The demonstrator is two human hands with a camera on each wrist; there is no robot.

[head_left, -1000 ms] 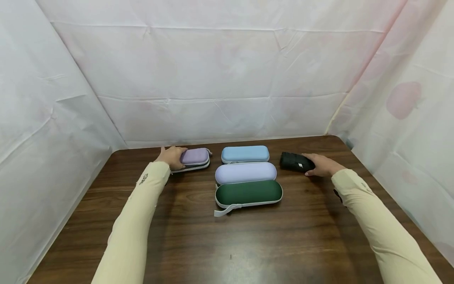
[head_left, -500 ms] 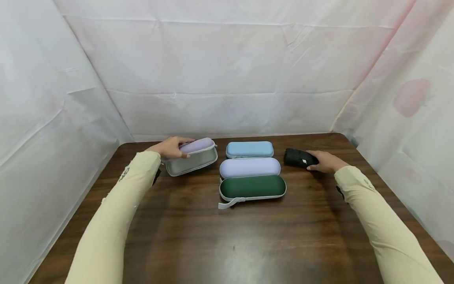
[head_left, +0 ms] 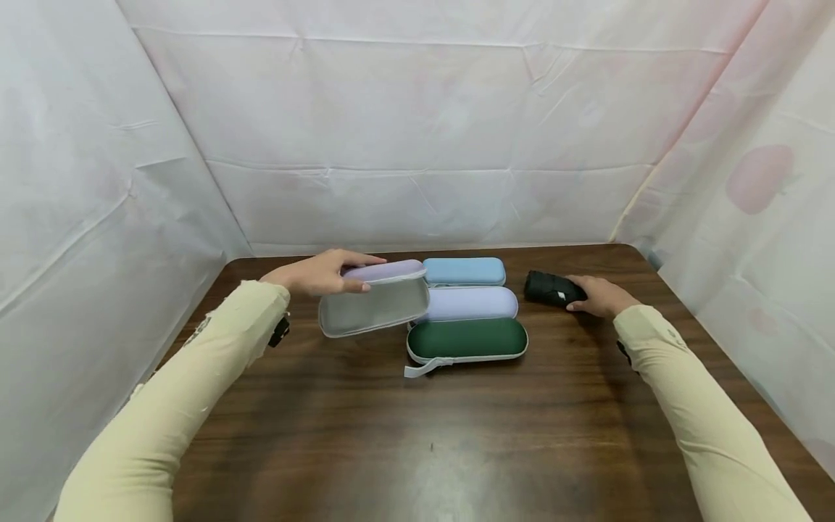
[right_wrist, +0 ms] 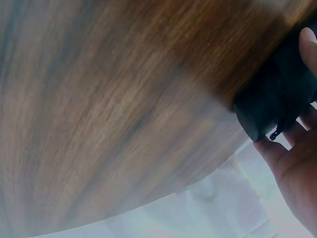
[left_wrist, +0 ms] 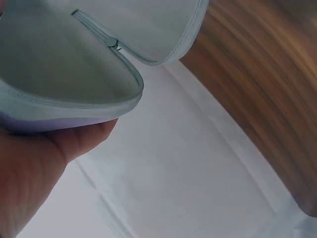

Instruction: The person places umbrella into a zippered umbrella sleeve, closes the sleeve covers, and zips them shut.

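My left hand (head_left: 316, 274) grips a light purple zip case (head_left: 375, 306) by its lid, thumb in front and fingers over the top. The case gapes, showing its bare grey inside. In the left wrist view its zipper slider (left_wrist: 114, 43) sits where the two halves meet. My right hand (head_left: 599, 296) holds a black, roughly cylindrical bundle (head_left: 550, 288) with a small white mark, lying on the table at the right. Up close in the right wrist view, thumb and fingers are on opposite sides of this black bundle (right_wrist: 270, 96), and a small dark pull hangs from it.
Three closed cases lie in a column mid-table: light blue (head_left: 463, 271) at the back, lavender (head_left: 472, 303) in the middle, dark green (head_left: 468, 338) with a grey strap in front. The held case overlaps the lavender one in the head view. White sheeting (head_left: 417, 123) encloses the wooden table (head_left: 430, 428).
My left hand has lifted the light purple case from the back left and moved it right, toward the column, its grey inside turning into view. The right hand stays on the black bundle.
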